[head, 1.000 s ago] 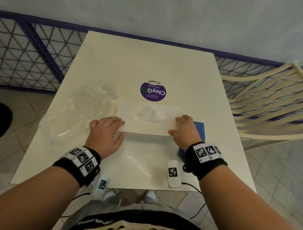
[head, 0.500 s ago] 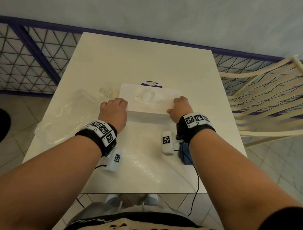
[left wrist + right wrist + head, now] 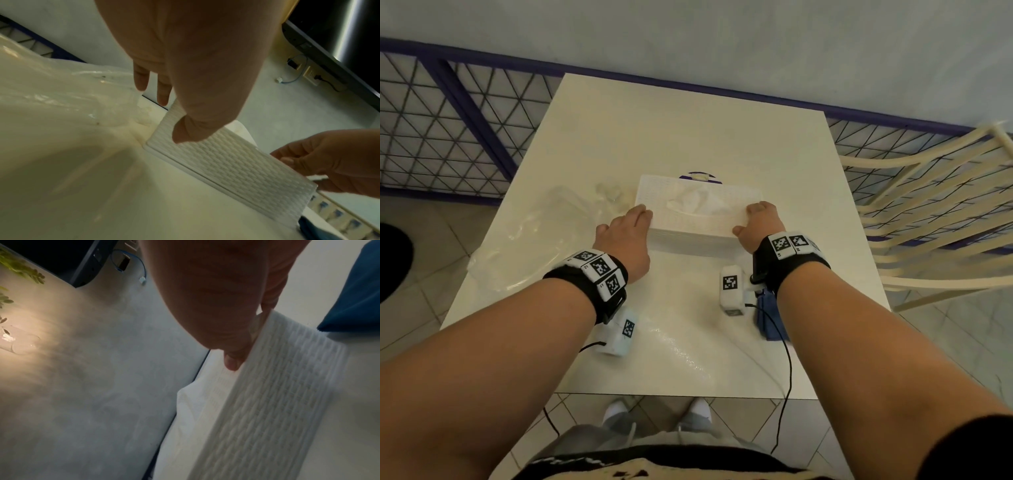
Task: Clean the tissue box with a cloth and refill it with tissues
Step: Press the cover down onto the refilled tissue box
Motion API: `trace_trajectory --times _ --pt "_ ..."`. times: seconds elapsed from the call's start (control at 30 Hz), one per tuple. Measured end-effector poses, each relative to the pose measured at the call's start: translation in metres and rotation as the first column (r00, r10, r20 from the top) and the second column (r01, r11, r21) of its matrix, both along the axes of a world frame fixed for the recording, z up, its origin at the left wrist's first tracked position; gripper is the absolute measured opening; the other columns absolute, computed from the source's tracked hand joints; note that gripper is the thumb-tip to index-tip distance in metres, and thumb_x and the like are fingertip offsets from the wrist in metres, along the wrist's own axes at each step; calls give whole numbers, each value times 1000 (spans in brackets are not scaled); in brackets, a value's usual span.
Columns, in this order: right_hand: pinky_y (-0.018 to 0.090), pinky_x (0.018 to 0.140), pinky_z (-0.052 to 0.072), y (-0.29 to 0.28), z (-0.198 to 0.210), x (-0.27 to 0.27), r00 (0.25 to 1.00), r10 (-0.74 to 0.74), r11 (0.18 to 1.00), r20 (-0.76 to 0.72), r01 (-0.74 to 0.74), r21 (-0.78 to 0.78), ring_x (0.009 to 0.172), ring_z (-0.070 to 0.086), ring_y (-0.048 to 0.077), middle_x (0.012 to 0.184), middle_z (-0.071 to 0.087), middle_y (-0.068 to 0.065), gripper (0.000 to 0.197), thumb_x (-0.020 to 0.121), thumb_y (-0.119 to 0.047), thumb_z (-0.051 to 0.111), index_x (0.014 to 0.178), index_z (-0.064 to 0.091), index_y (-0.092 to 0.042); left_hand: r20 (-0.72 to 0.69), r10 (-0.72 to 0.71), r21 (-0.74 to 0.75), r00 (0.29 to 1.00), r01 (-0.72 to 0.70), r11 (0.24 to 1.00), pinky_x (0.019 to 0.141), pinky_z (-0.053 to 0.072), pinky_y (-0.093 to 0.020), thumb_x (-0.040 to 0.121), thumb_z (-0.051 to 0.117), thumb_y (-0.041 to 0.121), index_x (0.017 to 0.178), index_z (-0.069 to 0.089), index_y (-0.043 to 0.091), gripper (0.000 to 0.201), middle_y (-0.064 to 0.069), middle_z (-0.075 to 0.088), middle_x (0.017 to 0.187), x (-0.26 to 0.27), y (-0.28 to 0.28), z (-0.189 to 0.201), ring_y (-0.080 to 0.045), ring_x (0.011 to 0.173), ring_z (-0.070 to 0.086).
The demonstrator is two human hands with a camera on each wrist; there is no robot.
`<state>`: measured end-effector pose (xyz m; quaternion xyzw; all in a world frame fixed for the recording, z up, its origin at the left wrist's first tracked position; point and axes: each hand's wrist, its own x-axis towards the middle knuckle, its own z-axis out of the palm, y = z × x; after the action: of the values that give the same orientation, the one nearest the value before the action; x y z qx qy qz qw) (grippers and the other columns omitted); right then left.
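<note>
**Both hands on the tissue box, mid-table**

While the white table (image 3: 688,113) fills most of the head view, a cream chair (image 3: 928,192) sits off its right side. Crumpled clear plastic wrap (image 3: 544,233) sprawls on the table's left part, w/ the tissue box (image 3: 698,209) just beside it, near the table's middle. A tissue (image 3: 702,200) pokes up thru the slot on top. Left hand (image 3: 625,236) grips the box's left end, thumb on the near side, fingers over the top edge. Right hand (image 3: 756,224) grips the right end, fingers curled onto it. Blue cloth (image 3: 768,318) lies on the table under the right forearm, apart from the box.
</note>
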<state>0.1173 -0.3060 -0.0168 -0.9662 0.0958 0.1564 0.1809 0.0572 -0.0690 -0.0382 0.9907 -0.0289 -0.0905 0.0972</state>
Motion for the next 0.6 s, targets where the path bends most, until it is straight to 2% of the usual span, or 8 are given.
trace_trajectory --times 0.1,0.2,0.3,0.37,0.43,0.5,0.53,0.6 --pt "36 112 33 -1 6 -8 999 -44 994 15 42 97 139 36 28 159 17 8 61 94 -30 52 149 29 -16 -60 15 -68 998 -19 998 108 24 -45 82 53 17 150 8 22 81 3 -2 159 -13 10 1 -24 138 25" --pt "38 111 34 -1 13 -28 992 -58 990 114 43 132 139 34 29 156 22 8 55 94 -26 52 146 35 -19 117 35 -130 993 -19 991 106 25 -46 82 57 21 147 24 21 73 -2 14 158 -38 29 3 -25 135 32" --pt "38 108 38 13 20 -55 974 -40 981 223 -4 195 134 37 26 147 36 5 44 92 -22 53 135 49 -20 261 192 15 946 -203 979 102 25 -52 77 63 40 141 33 27 73 -3 27 153 -63 63 3 -26 137 27" --pt "34 104 39 36 20 -70 966 17 968 256 -80 238 126 45 24 137 47 5 37 90 -23 55 127 57 -20 162 353 131 922 -374 918 102 23 -54 73 64 51 143 26 31 83 -5 25 153 -73 89 3 -29 137 25" --pt "31 101 40 68 13 -79 967 166 937 196 -216 274 119 53 24 131 54 7 38 90 -26 55 127 58 -17 44 459 213 887 -457 864 101 25 -50 77 60 40 144 24 31 76 -6 42 143 -79 108 -2 -29 125 43" --pt "30 101 40 106 4 -83 941 332 893 61 -334 302 120 54 24 135 56 8 46 93 -35 52 134 51 -14 -24 488 205 872 -474 857 94 28 -42 82 48 21 137 36 29 57 -3 63 116 -82 116 -5 -27 102 58" --pt "32 103 40 125 0 -84 918 396 875 -20 -371 311 124 53 26 139 54 9 54 94 -43 49 139 45 -13 -48 492 175 869 -478 861 90 29 -40 83 45 17 132 43 28 50 -2 67 107 -84 115 -5 -27 97 60" --pt "37 107 38 158 -6 -85 884 440 866 -157 -371 336 131 48 29 145 48 12 76 92 -62 40 147 33 -9 -59 500 70 864 -496 866 87 34 -36 82 47 17 124 52 27 43 -3 69 105 -87 108 -2 -27 97 61"
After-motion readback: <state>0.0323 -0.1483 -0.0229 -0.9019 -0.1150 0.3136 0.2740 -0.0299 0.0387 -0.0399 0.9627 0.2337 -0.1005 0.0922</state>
